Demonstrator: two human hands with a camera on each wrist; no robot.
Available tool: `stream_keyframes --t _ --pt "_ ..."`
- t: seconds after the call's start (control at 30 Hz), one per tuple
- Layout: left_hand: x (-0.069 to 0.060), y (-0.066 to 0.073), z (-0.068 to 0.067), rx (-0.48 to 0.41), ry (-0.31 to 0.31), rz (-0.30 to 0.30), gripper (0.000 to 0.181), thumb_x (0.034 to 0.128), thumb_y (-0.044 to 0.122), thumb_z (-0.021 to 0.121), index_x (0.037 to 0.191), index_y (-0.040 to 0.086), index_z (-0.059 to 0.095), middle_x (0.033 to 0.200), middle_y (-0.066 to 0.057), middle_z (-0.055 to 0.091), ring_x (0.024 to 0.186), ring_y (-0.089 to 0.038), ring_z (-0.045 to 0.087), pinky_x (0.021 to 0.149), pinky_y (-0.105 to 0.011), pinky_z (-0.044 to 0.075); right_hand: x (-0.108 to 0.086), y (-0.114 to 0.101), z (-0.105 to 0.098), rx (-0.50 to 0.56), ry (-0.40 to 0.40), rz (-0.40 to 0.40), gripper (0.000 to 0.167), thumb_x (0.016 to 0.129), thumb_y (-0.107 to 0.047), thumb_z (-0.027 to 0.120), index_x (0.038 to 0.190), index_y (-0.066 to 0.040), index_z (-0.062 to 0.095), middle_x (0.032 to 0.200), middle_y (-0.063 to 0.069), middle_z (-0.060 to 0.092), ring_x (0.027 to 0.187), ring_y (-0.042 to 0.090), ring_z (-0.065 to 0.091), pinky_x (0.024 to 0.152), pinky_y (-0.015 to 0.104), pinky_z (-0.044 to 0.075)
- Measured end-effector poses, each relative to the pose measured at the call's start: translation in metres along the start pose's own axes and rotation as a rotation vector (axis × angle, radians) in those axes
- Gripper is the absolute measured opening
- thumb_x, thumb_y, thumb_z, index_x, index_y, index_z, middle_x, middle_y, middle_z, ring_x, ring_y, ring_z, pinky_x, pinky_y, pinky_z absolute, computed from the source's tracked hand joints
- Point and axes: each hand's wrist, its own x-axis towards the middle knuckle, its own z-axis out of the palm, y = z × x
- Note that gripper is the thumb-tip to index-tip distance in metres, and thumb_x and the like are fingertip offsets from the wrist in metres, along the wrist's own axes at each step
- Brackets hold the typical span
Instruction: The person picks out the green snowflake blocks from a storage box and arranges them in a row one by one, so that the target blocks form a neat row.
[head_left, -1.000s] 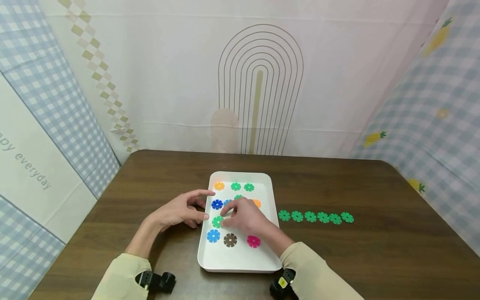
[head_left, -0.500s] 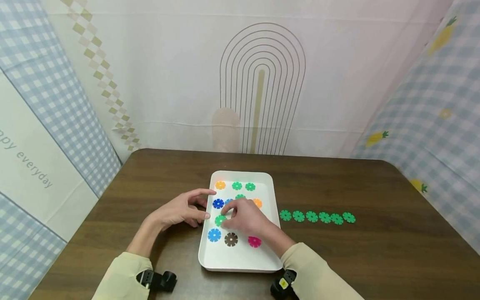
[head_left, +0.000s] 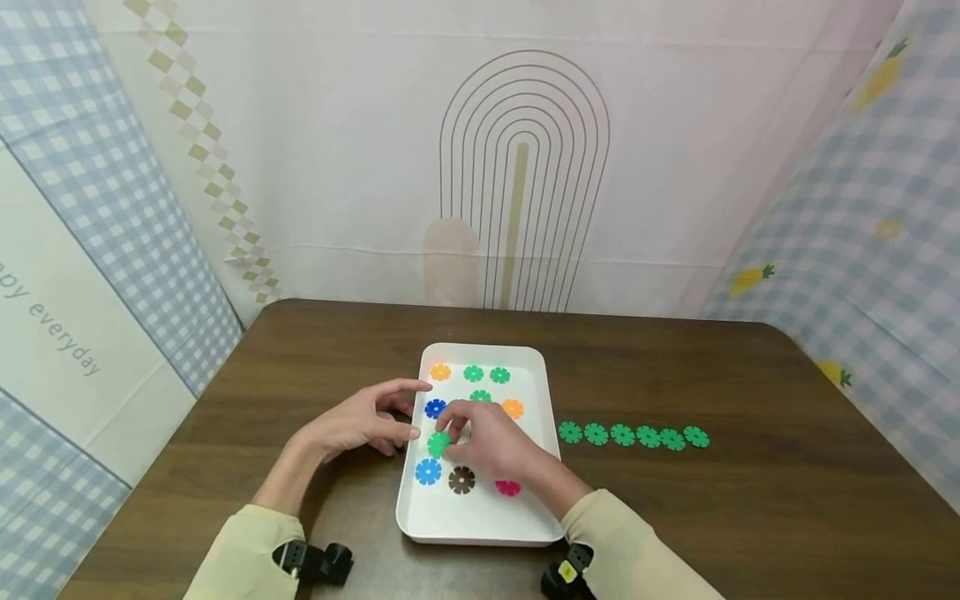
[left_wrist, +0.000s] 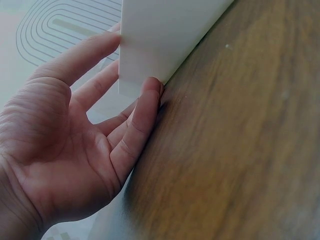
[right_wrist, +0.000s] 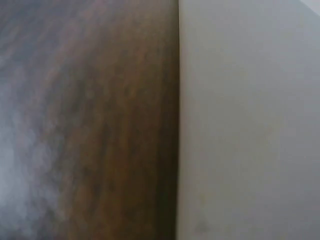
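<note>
A white tray (head_left: 517,523) lies on the wooden table, with flat, notched plastic discs in several colours on it. My right hand (head_left: 491,437) is over the tray and pinches a green disc (head_left: 438,444) between thumb and fingers near the tray's left side; the disc looks slightly tilted. My left hand (head_left: 360,421) rests against the tray's left side, its fingertips touching the outer wall (left_wrist: 160,40) in the left wrist view. Close to the right hand are a dark blue disc (head_left: 435,408), a light blue disc (head_left: 428,472) and a brown disc (head_left: 461,480).
To the right of the tray, a row of several green discs (head_left: 622,434) lies on the table (head_left: 750,500). More discs, such as an orange disc (head_left: 440,372), lie at the tray's far end. A pink disc (head_left: 508,487) is partly hidden by the right wrist.
My right hand's fingers have closed on the green disc and it has tilted slightly off the tray. The left hand has stayed at the tray's side.
</note>
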Motion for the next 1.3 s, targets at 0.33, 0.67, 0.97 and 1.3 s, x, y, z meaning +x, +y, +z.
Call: stream_keyframes --t 0.33,0.67,0.97,1.3 --pt "0.0 0.001 0.0 0.017 0.001 -0.005 0.069 0.0949 0.02 0.079 0.156 0.018 0.049 0.125 -0.019 0.06 0.09 -0.025 0.066 0.075 -0.04 0.061 -0.001 0.003 -0.001 0.016 -0.007 -0.055 0.022 0.092 -0.009 0.08 0.109 -0.022 0.076 0.087 -0.007 0.066 0.076 0.011 0.059 0.067 0.025 0.048" --pt "-0.001 0.001 -0.001 0.019 0.0 -0.01 0.068 0.0947 0.023 0.08 0.156 0.019 0.05 0.125 -0.019 0.06 0.092 -0.026 0.066 0.077 -0.041 0.061 0.0 0.006 -0.003 0.118 -0.038 -0.033 0.021 0.092 -0.009 0.079 0.108 -0.022 0.078 0.081 -0.003 0.066 0.068 0.013 0.056 0.057 0.025 0.043" --pt "0.0 0.0 0.002 0.008 -0.002 -0.013 0.067 0.0948 0.022 0.08 0.155 0.021 0.051 0.127 -0.02 0.059 0.091 -0.026 0.067 0.076 -0.041 0.062 -0.002 0.009 -0.012 0.374 -0.077 0.018 0.018 0.093 -0.009 0.079 0.109 -0.018 0.077 0.081 0.003 0.064 0.049 0.016 0.047 0.047 0.024 0.041" --pt "0.001 0.001 0.001 0.004 0.007 -0.026 0.067 0.0946 0.022 0.08 0.155 0.021 0.051 0.126 -0.02 0.059 0.091 -0.027 0.067 0.076 -0.041 0.061 -0.008 0.01 -0.033 0.531 -0.1 0.009 0.024 0.092 -0.01 0.079 0.116 -0.009 0.075 0.081 0.004 0.065 0.047 0.014 0.046 0.045 0.024 0.041"
